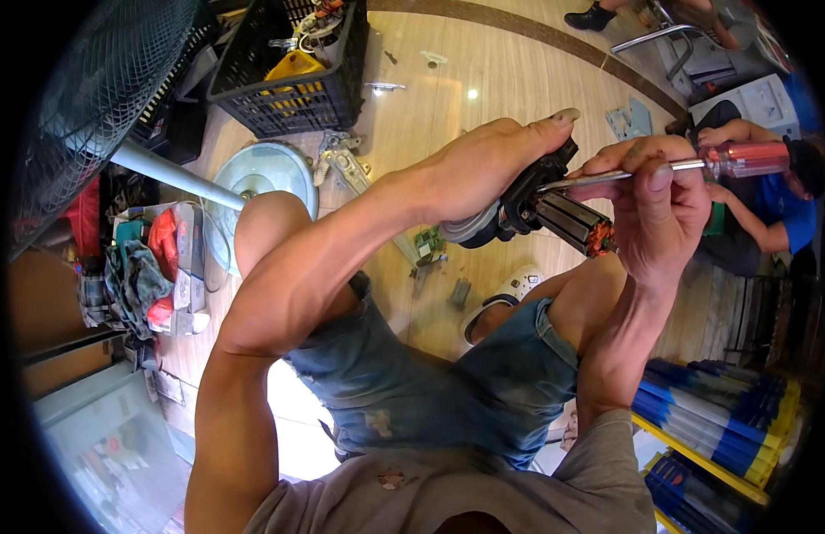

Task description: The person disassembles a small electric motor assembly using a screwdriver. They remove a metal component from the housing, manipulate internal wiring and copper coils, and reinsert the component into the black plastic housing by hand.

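Observation:
My left hand [497,165] is closed around the dark housing of a partly dismantled power tool [522,198], its thumb stretched along the top. From the housing sticks out a metal armature [568,221] with orange-red windings at its end. My right hand [657,200] pinches the steel shaft of a screwdriver with a clear red handle [746,160], which points off to the right. The screwdriver's tip meets the housing beside the base of the armature. Much of the tool is hidden behind my left hand.
A black plastic crate [292,102] with tools stands at the far left, near a fan with a round base [283,169]. Small loose parts [461,292] lie on the floor below the tool. Another person in blue [786,209] sits at the right, near blue-and-yellow stacked packs [715,418].

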Available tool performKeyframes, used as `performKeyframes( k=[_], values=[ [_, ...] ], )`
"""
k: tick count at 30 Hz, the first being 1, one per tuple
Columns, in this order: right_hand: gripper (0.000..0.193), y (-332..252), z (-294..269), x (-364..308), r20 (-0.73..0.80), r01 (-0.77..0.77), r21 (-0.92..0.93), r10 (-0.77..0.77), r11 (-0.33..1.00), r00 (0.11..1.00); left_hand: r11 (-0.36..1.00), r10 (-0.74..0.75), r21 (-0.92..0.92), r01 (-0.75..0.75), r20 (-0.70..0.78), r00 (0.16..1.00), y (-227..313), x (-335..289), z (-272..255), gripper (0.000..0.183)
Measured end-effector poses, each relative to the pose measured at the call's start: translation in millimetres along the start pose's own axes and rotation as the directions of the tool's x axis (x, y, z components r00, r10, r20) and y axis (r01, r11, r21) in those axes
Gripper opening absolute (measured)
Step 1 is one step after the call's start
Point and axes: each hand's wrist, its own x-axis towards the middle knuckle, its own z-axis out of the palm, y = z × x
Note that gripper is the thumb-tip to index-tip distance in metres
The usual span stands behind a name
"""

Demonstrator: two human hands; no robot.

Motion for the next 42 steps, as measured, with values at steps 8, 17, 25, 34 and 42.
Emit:
performKeyframes(
  k=[8, 17, 25, 34, 42],
  values=[
    [0.031, -7.7, -1.4, -1.1, -0.015, -0.045, -0.055, 0.044, 0.997, 0.999, 0.993, -0.001, 0.117, 0.001, 0.005, 1.0, -0.1, 3.3, 5.0, 0.063],
    [0.033, -6.0, -2.9, -7.1, -0.017, -0.015, -0.054, 0.014, 0.998, 1.0, 0.99, -0.067, 0.127, 0.064, 0.019, 0.998, 6.0, -1.5, 7.6, 0.065],
    [0.031, -1.1, -3.0, -6.9, -0.021, -0.035, -0.033, 0.035, 0.999, 0.999, 0.998, -0.068, -0.012, 0.068, -0.012, 0.998, -2.1, -1.2, 7.4, 0.059],
    [0.033, 8.8, -5.3, -8.9, -0.006, -0.015, 0.037, 0.016, 0.999, 1.0, 0.996, -0.091, -0.002, 0.091, -0.034, 0.995, -0.5, -3.8, 9.3, 0.06],
    [0.036, 7.1, -7.4, -15.4, 0.033, -0.002, 0.047, 0.001, 0.999, 0.999, 0.993, -0.095, 0.074, 0.095, 0.005, 0.995, 10.4, -10.0, 8.8, 0.064]
  ],
)
